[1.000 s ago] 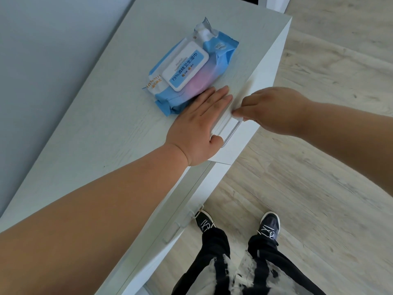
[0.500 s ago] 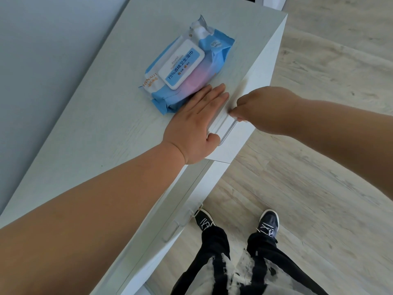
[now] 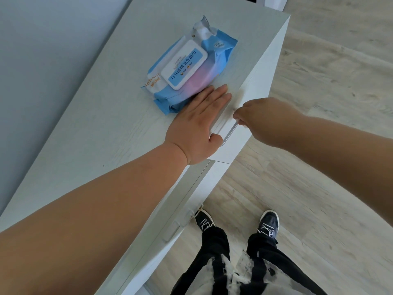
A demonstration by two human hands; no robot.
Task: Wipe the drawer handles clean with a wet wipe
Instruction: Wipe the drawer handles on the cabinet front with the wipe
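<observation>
A white cabinet (image 3: pixel 102 133) stands at my left, its top drawer front facing right. My left hand (image 3: pixel 200 126) lies flat on the cabinet top by the front edge, fingers straight, thumb hooked over the edge. My right hand (image 3: pixel 265 120) is curled at the top drawer handle (image 3: pixel 228 134), a slim bar. A scrap of white wet wipe (image 3: pixel 239 122) shows under its fingers, pressed on the bar. A second handle (image 3: pixel 180 224) sits on a lower drawer, untouched.
A blue and pink pack of wet wipes (image 3: pixel 191 75) lies on the cabinet top, its lid closed, touching my left fingers. A grey wall runs along the left. Wood floor spreads to the right, with my legs and black shoes (image 3: pixel 268 224) below.
My right hand has shifted only slightly along the top handle. My left hand stays flat in the same place on the cabinet top.
</observation>
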